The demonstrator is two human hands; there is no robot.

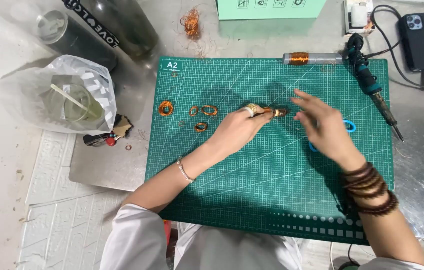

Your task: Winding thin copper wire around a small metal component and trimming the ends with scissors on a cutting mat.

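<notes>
While the left hand (239, 127) is clamped on a small copper-wound rod (269, 112) over the middle of the green cutting mat (272, 200), the right hand (324, 127) hovers just right of it, fingers spread apart. Copper wire rings (194, 112) lie left.

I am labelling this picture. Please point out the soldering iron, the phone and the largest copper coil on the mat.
Soldering iron (367, 80), head view, on its handle.
Phone (420, 42), head view, on its back.
Copper coil (166, 108), head view, on its ring.
</notes>
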